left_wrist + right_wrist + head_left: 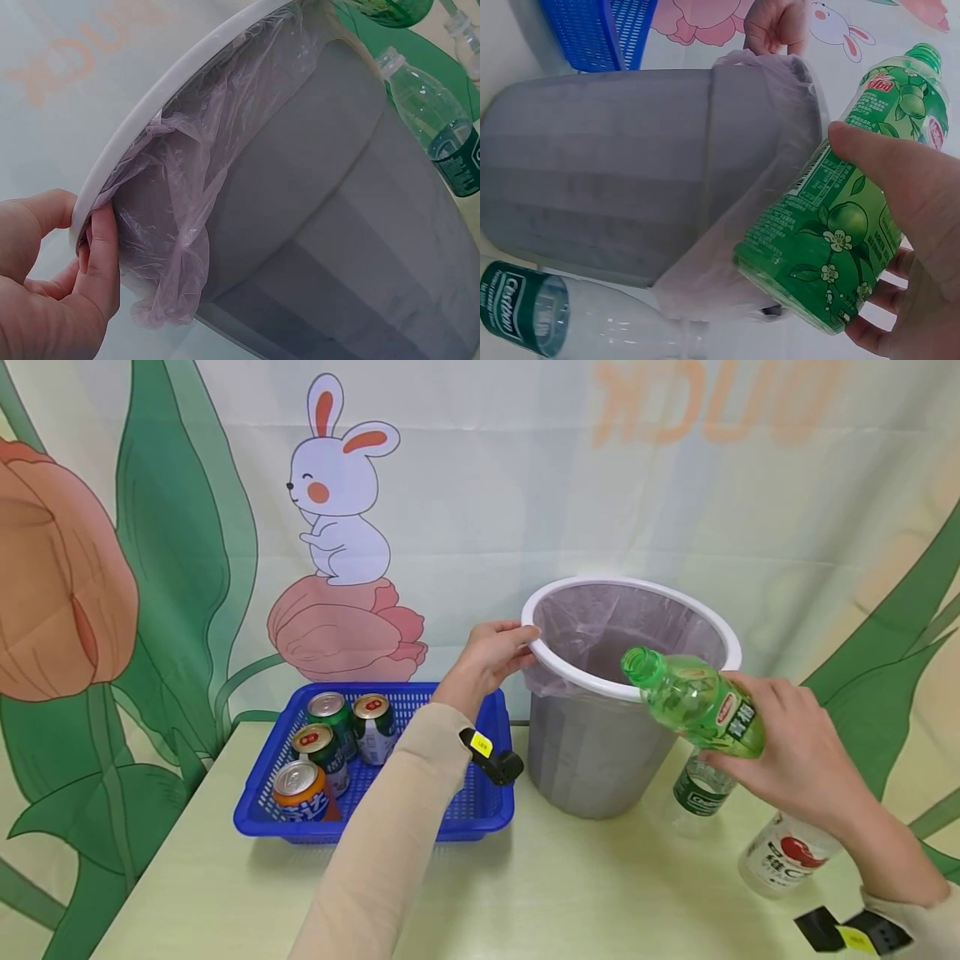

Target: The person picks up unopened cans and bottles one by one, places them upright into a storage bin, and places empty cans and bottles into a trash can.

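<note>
A grey bin [600, 752] with a white rim and a thin translucent liner [187, 202] stands on the table. My left hand [495, 656] pinches the left side of its rim, thumb on top and fingers beneath. In my right hand [795, 752] is a green plastic bottle [701, 702], capless, tilted with its mouth over the right front of the rim. The right wrist view shows the bottle's green label [832, 225], with thumb and fingers curled round it.
Left of the bin, a blue basket [487, 827] holds several cans [315, 747]. To the bin's right stand a clear bottle with a dark green label [701, 793] and another with a red-and-white label [783, 856]. A printed cloth [465, 485] hangs behind.
</note>
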`<move>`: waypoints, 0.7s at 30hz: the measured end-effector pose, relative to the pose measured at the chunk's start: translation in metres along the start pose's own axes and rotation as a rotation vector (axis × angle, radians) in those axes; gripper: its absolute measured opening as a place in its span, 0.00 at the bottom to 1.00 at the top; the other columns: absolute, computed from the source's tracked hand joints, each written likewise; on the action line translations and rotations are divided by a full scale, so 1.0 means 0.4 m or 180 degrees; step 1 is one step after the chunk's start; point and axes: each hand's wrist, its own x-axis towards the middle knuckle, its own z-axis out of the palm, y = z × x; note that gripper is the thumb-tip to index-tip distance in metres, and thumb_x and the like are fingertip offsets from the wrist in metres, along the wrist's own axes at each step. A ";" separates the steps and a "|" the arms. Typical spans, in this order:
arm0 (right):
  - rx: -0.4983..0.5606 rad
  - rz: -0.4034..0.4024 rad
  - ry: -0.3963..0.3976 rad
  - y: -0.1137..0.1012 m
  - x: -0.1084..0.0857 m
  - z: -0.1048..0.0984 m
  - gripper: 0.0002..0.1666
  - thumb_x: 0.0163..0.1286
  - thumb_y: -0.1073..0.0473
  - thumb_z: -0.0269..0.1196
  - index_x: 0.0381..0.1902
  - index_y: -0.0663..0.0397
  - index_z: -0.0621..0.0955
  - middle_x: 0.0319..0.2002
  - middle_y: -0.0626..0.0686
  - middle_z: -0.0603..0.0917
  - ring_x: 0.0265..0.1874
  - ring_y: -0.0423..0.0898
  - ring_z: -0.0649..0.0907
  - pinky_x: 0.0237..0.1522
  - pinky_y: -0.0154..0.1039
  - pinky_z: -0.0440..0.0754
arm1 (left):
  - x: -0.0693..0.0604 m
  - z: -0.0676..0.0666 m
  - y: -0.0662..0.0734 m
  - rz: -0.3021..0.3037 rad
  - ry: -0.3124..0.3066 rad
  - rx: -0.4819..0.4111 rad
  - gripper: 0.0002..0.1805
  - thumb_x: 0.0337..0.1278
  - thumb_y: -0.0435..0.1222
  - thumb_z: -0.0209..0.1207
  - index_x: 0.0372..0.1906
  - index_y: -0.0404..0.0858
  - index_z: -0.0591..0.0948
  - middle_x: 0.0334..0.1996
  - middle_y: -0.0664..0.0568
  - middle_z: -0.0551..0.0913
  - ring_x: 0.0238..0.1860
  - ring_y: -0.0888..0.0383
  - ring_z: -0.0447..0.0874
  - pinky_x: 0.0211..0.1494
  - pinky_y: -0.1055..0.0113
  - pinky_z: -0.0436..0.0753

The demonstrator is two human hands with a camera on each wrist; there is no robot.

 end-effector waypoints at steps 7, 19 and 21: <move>-0.0078 -0.0045 -0.0040 0.004 0.032 -0.023 0.54 0.32 0.55 0.79 0.60 0.57 0.69 0.37 0.59 0.75 0.35 0.54 0.70 0.29 0.42 0.64 | 0.001 0.000 -0.001 0.0022 0.0022 -0.0014 0.24 0.56 0.34 0.60 0.58 0.34 0.71 0.48 0.45 0.77 0.41 0.56 0.81 0.44 0.69 0.82; -0.0212 0.0050 -0.0202 0.022 0.084 -0.058 0.52 0.35 0.54 0.77 0.60 0.58 0.68 0.36 0.61 0.75 0.34 0.56 0.71 0.27 0.43 0.65 | 0.001 -0.001 -0.001 0.0016 0.0008 -0.0014 0.23 0.56 0.34 0.60 0.57 0.34 0.71 0.48 0.45 0.77 0.40 0.56 0.81 0.44 0.69 0.82; -0.0243 0.0068 -0.0237 0.022 0.093 -0.064 0.52 0.36 0.54 0.77 0.60 0.58 0.67 0.38 0.62 0.75 0.35 0.57 0.71 0.28 0.44 0.65 | 0.002 -0.001 -0.001 0.0014 0.0006 -0.0009 0.23 0.56 0.34 0.60 0.57 0.34 0.71 0.48 0.45 0.77 0.39 0.56 0.81 0.43 0.70 0.82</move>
